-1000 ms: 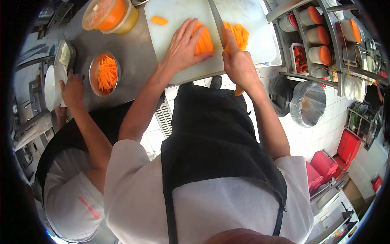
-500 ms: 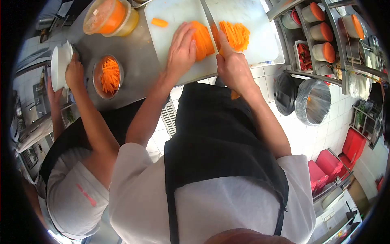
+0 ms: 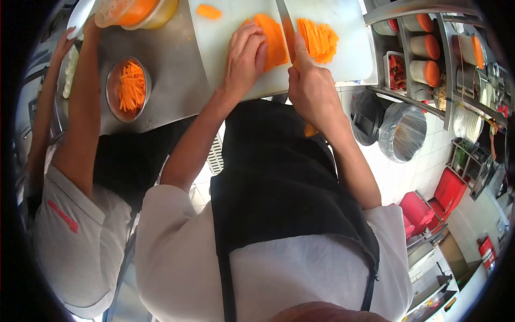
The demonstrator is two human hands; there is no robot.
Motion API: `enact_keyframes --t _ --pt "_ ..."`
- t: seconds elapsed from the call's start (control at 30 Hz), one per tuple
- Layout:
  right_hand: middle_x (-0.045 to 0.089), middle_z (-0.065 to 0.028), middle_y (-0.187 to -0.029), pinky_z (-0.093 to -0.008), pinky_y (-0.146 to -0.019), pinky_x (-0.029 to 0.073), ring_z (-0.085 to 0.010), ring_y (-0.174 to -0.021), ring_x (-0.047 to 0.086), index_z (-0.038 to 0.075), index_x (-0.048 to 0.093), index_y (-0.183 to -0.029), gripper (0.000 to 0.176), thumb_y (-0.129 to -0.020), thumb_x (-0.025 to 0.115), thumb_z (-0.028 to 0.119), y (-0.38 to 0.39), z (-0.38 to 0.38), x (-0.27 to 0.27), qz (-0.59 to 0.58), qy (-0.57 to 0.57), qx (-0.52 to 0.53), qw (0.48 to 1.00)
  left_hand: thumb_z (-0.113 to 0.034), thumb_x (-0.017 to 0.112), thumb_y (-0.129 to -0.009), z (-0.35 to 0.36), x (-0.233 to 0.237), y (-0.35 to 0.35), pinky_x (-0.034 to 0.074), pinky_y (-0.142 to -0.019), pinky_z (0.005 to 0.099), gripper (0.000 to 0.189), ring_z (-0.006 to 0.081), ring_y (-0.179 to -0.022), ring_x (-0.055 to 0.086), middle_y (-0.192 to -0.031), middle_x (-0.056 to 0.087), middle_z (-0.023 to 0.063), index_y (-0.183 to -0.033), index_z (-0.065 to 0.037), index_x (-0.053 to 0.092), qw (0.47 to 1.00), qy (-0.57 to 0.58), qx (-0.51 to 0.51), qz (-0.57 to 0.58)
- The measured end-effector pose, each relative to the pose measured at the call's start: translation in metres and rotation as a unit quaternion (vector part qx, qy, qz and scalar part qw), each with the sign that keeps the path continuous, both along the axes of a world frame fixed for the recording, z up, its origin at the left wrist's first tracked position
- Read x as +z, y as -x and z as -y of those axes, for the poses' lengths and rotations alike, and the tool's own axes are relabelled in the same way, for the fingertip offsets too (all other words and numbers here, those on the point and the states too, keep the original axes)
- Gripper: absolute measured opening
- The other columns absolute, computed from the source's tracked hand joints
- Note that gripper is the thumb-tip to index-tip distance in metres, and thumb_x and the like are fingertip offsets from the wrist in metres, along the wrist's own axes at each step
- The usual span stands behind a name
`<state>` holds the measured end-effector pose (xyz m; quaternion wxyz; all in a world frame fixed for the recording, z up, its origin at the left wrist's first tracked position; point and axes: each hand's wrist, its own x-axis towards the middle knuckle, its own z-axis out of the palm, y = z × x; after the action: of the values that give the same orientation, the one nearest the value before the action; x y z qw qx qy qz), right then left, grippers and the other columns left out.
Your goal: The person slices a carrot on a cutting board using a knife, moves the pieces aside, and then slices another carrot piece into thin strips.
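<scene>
My left hand (image 3: 245,58) rests with bent fingers against a stack of carrot slices (image 3: 272,38), pinning it to the white cutting board (image 3: 230,32). In my right hand (image 3: 316,88) is a knife (image 3: 288,38), its blade upright along the cut side of the stack. The orange butt of its handle pokes out below my fist. Right of the blade lies a pile of carrot strips (image 3: 318,41). A single carrot piece (image 3: 208,11) sits apart near the board's far left.
A bowl of carrot shreds (image 3: 132,91) stands on the steel counter (image 3: 171,70). Behind it are plastic tubs (image 3: 155,13). At left a co-worker's arms (image 3: 83,107) reach to a white dish (image 3: 80,15). Right are a shelf of lidded containers (image 3: 424,47) and a lined bin (image 3: 402,131).
The co-worker's arms and white dish have moved farther up, toward the back of the counter. My view has shifted slightly; my hands keep their hold on the carrot slices and knife.
</scene>
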<state>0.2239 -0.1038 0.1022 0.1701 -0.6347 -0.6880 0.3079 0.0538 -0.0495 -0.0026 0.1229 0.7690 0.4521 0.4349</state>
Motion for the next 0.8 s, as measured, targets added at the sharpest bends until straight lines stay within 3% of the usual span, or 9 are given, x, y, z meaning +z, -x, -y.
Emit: enact_keyframes --t 0.07,0.27,0.43,0.53,0.63,0.8 --pt "0.066 -0.0319 -0.076 -0.0556 -0.067 0.053 -0.0496 -0.069 0.065 -0.006 0.026 -0.156 0.073 -0.091 0.058 0.004 0.001 0.003 0.014 -0.003 0.01 0.006 1.0 0.004 0.069 -0.089 0.0 0.0 0.0 0.049 -0.102 0.0443 0.016 0.0371 -0.123 0.059 -0.118 0.064 0.0133 -0.104 0.001 0.066 1.0 0.003 0.001 0.001" --pt "0.066 -0.0291 -0.073 -0.0529 -0.063 0.053 -0.0461 -0.065 0.065 -0.007 0.025 -0.156 0.075 -0.09 0.058 0.002 0.011 0.009 -0.041 -0.004 -0.043 -0.013 0.999 0.003 0.071 -0.086 0.0 0.005 -0.001 0.048 -0.102 0.0443 0.017 0.036 -0.12 0.059 -0.117 0.063 0.0125 -0.102 -0.001 0.064 1.0 0.011 0.002 -0.001" --pt "0.065 -0.0312 -0.074 -0.0547 -0.065 0.052 -0.049 -0.067 0.065 -0.008 0.024 -0.156 0.077 -0.088 0.06 -0.001 -0.006 -0.003 -0.001 -0.027 -0.053 0.025 0.998 0.003 0.071 -0.087 0.002 0.001 0.0 0.048 -0.102 0.0437 0.018 0.0359 -0.123 0.059 -0.118 0.063 0.0126 -0.103 0.0 0.065 1.0 0.009 0.0 0.002" --pt "0.064 -0.0295 -0.07 -0.0537 -0.062 0.052 -0.0473 -0.064 0.065 -0.007 0.022 -0.157 0.078 -0.089 0.06 -0.001 0.006 0.009 -0.004 0.0 -0.019 0.006 1.0 0.003 0.072 -0.086 -0.001 0.001 -0.001 0.048 -0.103 0.0438 0.019 0.0361 -0.122 0.059 -0.117 0.063 0.013 -0.104 0.0 0.065 1.0 0.001 0.006 0.004" --pt "0.063 -0.0264 -0.065 -0.0517 -0.057 0.052 -0.044 -0.06 0.065 -0.005 0.019 -0.159 0.081 -0.089 0.059 -0.001 0.014 0.013 -0.044 0.012 -0.048 -0.009 0.999 0.004 0.072 -0.086 0.0 0.002 -0.002 0.048 -0.103 0.0438 0.02 0.0364 -0.122 0.059 -0.117 0.063 0.0134 -0.104 0.0 0.065 1.0 0.001 0.017 0.004" --pt "0.064 -0.0269 -0.066 -0.0524 -0.058 0.052 -0.0446 -0.061 0.065 -0.003 0.018 -0.16 0.081 -0.089 0.059 0.0 0.002 0.006 -0.008 -0.019 -0.054 0.02 0.998 0.003 0.072 -0.086 -0.001 0.001 -0.002 0.048 -0.103 0.044 0.02 0.0362 -0.123 0.059 -0.119 0.062 0.0134 -0.103 -0.001 0.065 1.0 -0.008 0.006 0.004"
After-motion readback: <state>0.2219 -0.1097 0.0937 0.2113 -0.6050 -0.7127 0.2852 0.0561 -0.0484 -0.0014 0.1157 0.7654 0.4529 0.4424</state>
